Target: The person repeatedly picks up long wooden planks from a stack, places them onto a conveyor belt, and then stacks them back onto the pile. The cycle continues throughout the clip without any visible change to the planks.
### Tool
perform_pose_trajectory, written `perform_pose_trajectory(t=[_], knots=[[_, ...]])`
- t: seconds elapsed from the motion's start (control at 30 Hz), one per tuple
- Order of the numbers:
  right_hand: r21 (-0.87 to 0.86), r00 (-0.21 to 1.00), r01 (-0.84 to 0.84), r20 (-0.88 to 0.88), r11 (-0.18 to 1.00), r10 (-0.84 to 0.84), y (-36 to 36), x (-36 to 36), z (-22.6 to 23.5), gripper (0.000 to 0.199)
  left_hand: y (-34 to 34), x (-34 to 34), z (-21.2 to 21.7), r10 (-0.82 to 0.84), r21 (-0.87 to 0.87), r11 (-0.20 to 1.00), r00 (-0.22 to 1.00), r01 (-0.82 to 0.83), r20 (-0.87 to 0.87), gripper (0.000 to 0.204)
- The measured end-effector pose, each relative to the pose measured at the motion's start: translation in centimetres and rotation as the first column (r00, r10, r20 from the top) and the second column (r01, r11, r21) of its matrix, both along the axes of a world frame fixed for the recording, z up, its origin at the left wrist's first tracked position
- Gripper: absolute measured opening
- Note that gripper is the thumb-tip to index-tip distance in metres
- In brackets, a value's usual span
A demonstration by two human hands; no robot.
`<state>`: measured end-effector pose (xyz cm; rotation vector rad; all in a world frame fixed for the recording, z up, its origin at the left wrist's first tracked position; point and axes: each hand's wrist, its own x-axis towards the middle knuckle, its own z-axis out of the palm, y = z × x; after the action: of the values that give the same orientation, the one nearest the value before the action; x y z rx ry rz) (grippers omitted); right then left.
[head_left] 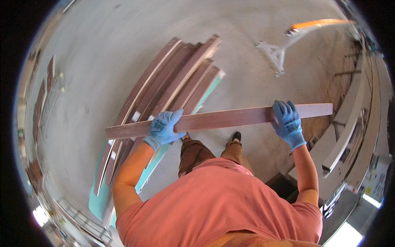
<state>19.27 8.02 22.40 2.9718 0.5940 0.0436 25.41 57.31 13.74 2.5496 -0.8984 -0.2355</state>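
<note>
A long brown board (226,118) is held crosswise in front of a pink shirt (218,197), gripped by the blue-gloved left hand (165,126) and right hand (288,124). Leftward, similar boards (164,80) lie on what seems a green panel (97,203).

I read reddish brown on the centre board (230,118), and light blue on the left glove (163,128) and right glove (287,125), both dark-printed. My feed shows the lower-centre shirt (230,201) salmon pink, the stacked boards (176,80) left of centre brown, and the upper-right bar (321,23) orange.
</note>
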Motion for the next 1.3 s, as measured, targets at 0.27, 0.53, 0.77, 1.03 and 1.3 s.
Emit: perform_pose_trajectory(t=[0.27,0.53,0.77,1.03,1.3], knots=[[0.129,0.882,-0.437,-0.135,0.89,0.452,29.7,21.4,-10.1,0.056,28.6,-2.8,-7.3,0.436,0.122,0.889,0.897,-0.441,0.065,0.092],[-0.072,0.766,-0.597,-0.348,0.799,0.541,50.9,34.5,-22.3,0.056,39.7,-1.1,-17.0,0.696,0.247,0.681,0.714,-0.69,0.075,0.086],[-0.154,0.738,-0.655,-0.341,0.74,0.582,57.3,39.0,-29.7,0.054,43.5,1.0,-23.5,0.761,0.325,0.607,0.648,-0.725,0.024,0.083],[-0.176,0.752,-0.638,-0.349,0.749,0.559,59.6,39.2,-33.1,0.055,44.7,0.7,-28.3,0.822,0.278,0.538,0.568,-0.796,0.039,0.079],[-0.066,0.827,-0.552,-0.171,0.831,0.536,58.9,36.8,-32.1,0.056,44.6,1.4,-27.0,0.793,0.339,0.568,0.609,-0.75,0.019,0.086]])
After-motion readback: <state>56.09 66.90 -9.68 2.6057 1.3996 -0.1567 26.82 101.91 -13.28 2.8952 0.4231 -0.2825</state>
